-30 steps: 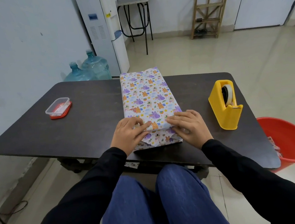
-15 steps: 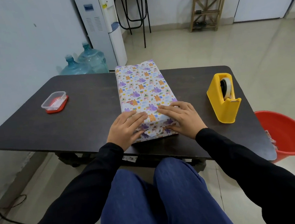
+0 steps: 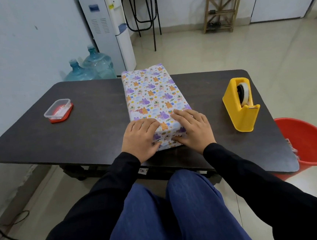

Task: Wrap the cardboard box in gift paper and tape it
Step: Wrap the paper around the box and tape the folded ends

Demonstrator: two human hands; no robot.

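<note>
The box [image 3: 151, 93], fully covered in white gift paper with purple and orange animal prints, lies lengthwise in the middle of the dark table [image 3: 96, 125]. My left hand [image 3: 140, 138] presses flat on its near left corner, fingers on top and thumb against the folded end flap. My right hand [image 3: 193, 130] lies flat over the near right corner, thumb pressing the same end flap. A yellow tape dispenser [image 3: 240, 105] with a roll of tape stands to the right of the box, untouched.
A small clear container with a red lid [image 3: 58, 110] sits at the table's left. A red bucket [image 3: 312, 140] stands on the floor beyond the right table edge. Water bottles [image 3: 90, 68] and a dispenser [image 3: 107, 28] stand behind the table.
Both hands have slid slightly apart on the near end of the box, the left one moving toward the left corner. The box has stayed in place.
</note>
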